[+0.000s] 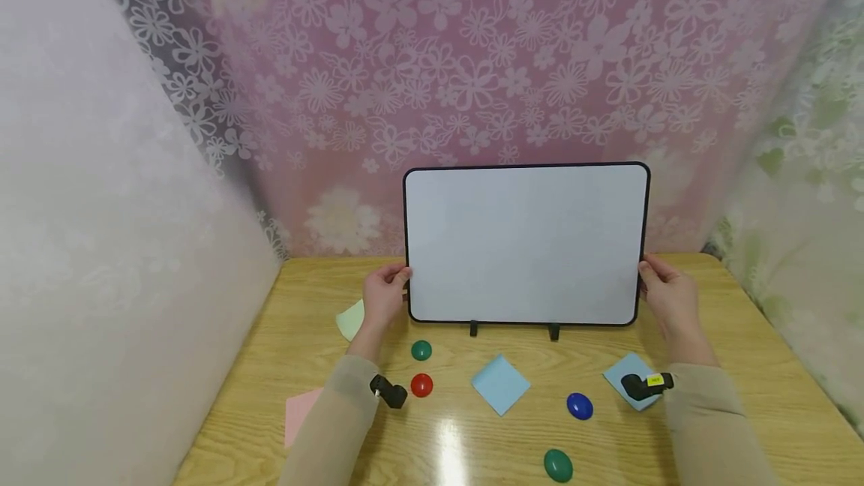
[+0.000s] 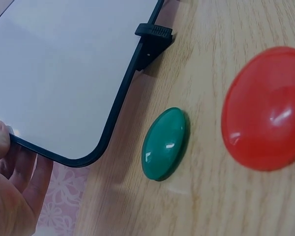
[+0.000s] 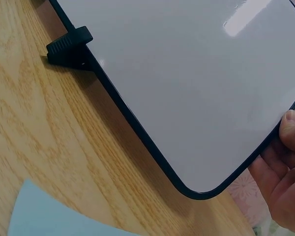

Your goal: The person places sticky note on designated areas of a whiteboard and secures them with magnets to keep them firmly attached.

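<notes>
I'm watching the bare left hand (image 1: 386,295) and bare right hand (image 1: 673,300) gripping opposite side edges of a rectangular, black-framed whiteboard (image 1: 526,246). Two small black feet (image 1: 474,328) are showing along its lower edge. On the wood-grain table (image 1: 499,456), a light-blue square paper (image 1: 501,386) is lying between a glossy red disc (image 1: 421,385) and a glossy blue disc (image 1: 580,406).

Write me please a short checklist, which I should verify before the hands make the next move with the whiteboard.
1. Left hand pinches the whiteboard at its side edge: ok.
2. Right hand pinches the opposite edge: ok.
3. Both black supports are at the lower edge: ok.
4. Nearer green disc to the board, beside the red disc, is apart from the frame: ok.
5. Pale green paper fully visible: not ok, partly hidden by left wrist.
6. Board's back supported: cannot tell, hidden.
</notes>
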`<state>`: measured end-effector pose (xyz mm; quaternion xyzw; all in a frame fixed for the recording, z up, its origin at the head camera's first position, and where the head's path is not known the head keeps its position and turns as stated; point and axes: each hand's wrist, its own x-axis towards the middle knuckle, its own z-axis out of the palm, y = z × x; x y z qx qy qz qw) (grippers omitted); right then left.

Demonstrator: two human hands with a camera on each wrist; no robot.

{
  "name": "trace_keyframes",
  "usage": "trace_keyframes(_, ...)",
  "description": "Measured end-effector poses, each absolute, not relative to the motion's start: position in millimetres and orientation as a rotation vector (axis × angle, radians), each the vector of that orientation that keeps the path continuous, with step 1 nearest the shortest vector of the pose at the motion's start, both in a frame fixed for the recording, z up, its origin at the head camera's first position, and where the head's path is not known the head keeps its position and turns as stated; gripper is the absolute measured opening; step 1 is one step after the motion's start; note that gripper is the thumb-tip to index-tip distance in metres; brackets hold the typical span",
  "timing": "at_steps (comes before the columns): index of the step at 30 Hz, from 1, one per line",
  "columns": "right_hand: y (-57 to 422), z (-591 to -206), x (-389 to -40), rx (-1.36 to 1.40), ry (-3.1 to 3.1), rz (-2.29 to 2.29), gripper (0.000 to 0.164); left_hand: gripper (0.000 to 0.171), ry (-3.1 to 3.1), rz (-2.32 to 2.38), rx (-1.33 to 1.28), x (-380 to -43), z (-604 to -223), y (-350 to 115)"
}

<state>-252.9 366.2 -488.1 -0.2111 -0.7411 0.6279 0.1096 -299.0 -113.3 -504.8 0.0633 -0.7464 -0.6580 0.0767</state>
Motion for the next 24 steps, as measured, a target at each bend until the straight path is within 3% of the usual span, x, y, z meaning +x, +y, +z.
trace_keyframes(13,370,-489,-249,-0.608,-2.314,1.776,0.060,0.019,-2.230,-1.966,0.172,-295,-504,-113)
trace_keyframes(24,376,-491,-243,-0.394,-2.396,1.652,0.061,0.031,-2.302,-1.978,0.022,-293,-503,-124)
